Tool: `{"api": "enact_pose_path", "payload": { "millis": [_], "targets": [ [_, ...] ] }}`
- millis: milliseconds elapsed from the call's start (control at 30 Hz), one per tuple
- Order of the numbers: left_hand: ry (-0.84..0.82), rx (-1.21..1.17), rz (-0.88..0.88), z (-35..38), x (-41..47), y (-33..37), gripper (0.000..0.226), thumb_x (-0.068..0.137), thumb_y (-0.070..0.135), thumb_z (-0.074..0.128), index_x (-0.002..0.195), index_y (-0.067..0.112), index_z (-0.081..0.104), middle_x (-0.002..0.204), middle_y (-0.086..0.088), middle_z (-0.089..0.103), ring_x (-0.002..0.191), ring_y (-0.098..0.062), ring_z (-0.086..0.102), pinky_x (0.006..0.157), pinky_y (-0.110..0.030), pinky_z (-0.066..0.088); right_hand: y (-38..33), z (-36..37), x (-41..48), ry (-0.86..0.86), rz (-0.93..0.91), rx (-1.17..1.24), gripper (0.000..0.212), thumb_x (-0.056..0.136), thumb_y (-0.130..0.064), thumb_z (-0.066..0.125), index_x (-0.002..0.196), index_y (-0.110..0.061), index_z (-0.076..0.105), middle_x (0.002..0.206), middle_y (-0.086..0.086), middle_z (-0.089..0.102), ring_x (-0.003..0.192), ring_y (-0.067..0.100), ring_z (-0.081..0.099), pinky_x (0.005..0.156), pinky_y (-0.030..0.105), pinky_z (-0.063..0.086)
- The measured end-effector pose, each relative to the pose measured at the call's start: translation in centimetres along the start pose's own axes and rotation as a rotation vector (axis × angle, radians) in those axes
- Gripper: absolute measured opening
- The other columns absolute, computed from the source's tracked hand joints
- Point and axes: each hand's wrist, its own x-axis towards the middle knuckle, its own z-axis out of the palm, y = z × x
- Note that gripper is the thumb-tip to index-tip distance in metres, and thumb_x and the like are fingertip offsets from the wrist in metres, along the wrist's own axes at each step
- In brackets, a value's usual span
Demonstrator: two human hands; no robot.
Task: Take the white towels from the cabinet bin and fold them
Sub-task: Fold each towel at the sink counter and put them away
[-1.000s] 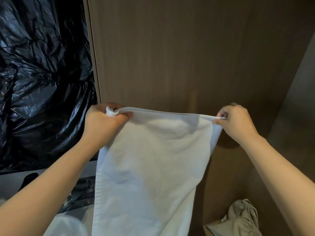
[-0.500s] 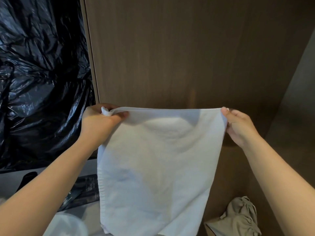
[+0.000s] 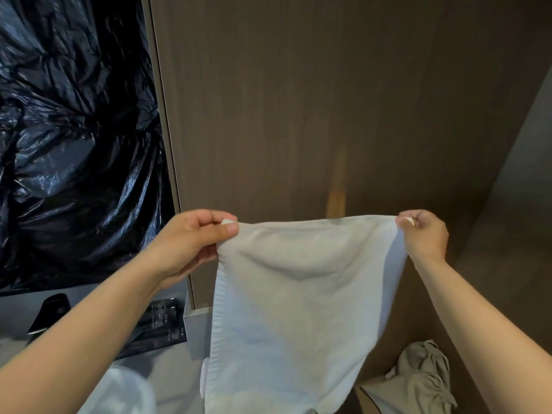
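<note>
Head view.

White rectangular cloth towel (image 3: 292,309): soft, matte, faintly ribbed along its left edge. It hangs in the air in front of the cabinet panel, its top edge stretched between both hands and sagging slightly in the middle, its lower part out of frame.

Left hand (image 3: 191,240): grip clenched on the towel's top left corner, thumb pressed over curled fingers.

Right hand (image 3: 424,234): grip pinching the top right corner, fingers curled.

Dark brown wood-grain cabinet panel (image 3: 328,100): flat, smooth, upright behind the towel.

Black glossy plastic sheeting (image 3: 74,144): heavily crumpled, left of the panel.

Crumpled beige fabric (image 3: 418,380): bunched, low right, beside the towel's lower edge.

Flat black printed packet (image 3: 162,327): lying on a grey surface (image 3: 18,303), lower left.
</note>
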Motion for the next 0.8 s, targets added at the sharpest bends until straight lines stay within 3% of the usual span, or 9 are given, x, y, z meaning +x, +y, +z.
{"api": "enact_pose_path", "payload": {
  "millis": [200, 267, 333, 400, 500, 633, 800],
  "targets": [
    [0.176, 0.19, 0.18, 1.5, 0.4, -2.4, 0.017, 0.076, 0.008, 0.076, 0.091, 0.013, 0.072, 0.072, 0.002, 0.071, 0.065, -0.008, 0.064, 0.064, -0.022, 0.055, 0.1, 0.9, -2.4, -0.185, -0.22, -0.156, 0.027, 0.09, -0.01, 0.066, 0.117, -0.008, 0.064, 0.114, 0.007, 0.067, 0.108, 0.021, 0.062, 0.091, 0.028, 0.046],
    [0.186, 0.261, 0.235, 2.3, 0.5, -2.6, 0.017, 0.077, 0.01, 0.078, 0.092, 0.015, 0.074, 0.074, 0.001, 0.07, 0.064, -0.005, 0.063, 0.062, -0.019, 0.054, -1.6, 1.5, -4.1, -0.29, -0.346, -0.103, 0.029, 0.088, -0.011, 0.07, 0.116, -0.007, 0.066, 0.112, 0.005, 0.069, 0.106, 0.016, 0.064, 0.094, 0.027, 0.047],
    [0.16, 0.28, 0.253, 3.2, 0.5, -2.6, 0.017, 0.078, 0.01, 0.077, 0.094, 0.015, 0.076, 0.076, 0.001, 0.071, 0.069, -0.007, 0.063, 0.072, -0.027, 0.057, -3.5, 2.1, -6.2, -0.441, -0.425, -0.005, 0.029, 0.087, -0.014, 0.072, 0.115, -0.011, 0.067, 0.109, 0.0, 0.071, 0.103, 0.011, 0.066, 0.095, 0.028, 0.05],
    [0.132, 0.285, 0.26, 4.1, 0.3, -2.7, 0.018, 0.078, 0.007, 0.076, 0.095, 0.014, 0.076, 0.076, 0.003, 0.072, 0.073, -0.009, 0.065, 0.079, -0.033, 0.057, -5.2, 2.6, -8.5, -0.626, -0.445, 0.099, 0.03, 0.089, -0.016, 0.07, 0.119, -0.016, 0.067, 0.114, -0.005, 0.069, 0.108, 0.005, 0.064, 0.097, 0.022, 0.049],
    [0.103, 0.245, 0.258, 5.2, -0.2, -3.0, 0.019, 0.078, 0.0, 0.075, 0.094, 0.009, 0.072, 0.078, -0.002, 0.072, 0.073, -0.012, 0.067, 0.078, -0.033, 0.058, -6.4, 3.2, -11.3, -0.793, -0.466, 0.14, 0.031, 0.093, -0.023, 0.063, 0.124, -0.026, 0.065, 0.124, -0.014, 0.064, 0.117, -0.002, 0.056, 0.1, 0.02, 0.046],
    [0.108, 0.221, 0.281, 5.9, -0.8, -3.2, 0.016, 0.074, 0.002, 0.079, 0.082, 0.009, 0.067, 0.074, -0.008, 0.071, 0.068, -0.017, 0.066, 0.073, -0.033, 0.056, -6.7, 3.4, -12.7, -0.879, -0.408, 0.274, 0.02, 0.095, -0.023, 0.06, 0.112, -0.024, 0.071, 0.106, -0.012, 0.071, 0.103, 0.009, 0.065, 0.087, 0.026, 0.056],
    [0.117, 0.182, 0.298, 6.1, -1.5, -3.8, 0.019, 0.073, 0.001, 0.079, 0.084, 0.005, 0.064, 0.083, -0.017, 0.071, 0.071, -0.019, 0.067, 0.071, -0.028, 0.056, -6.5, 3.8, -13.0, -0.829, -0.404, 0.227, 0.01, 0.095, -0.023, 0.06, 0.089, -0.023, 0.069, 0.085, -0.009, 0.067, 0.086, 0.013, 0.063, 0.073, 0.02, 0.052]
  ]
}}
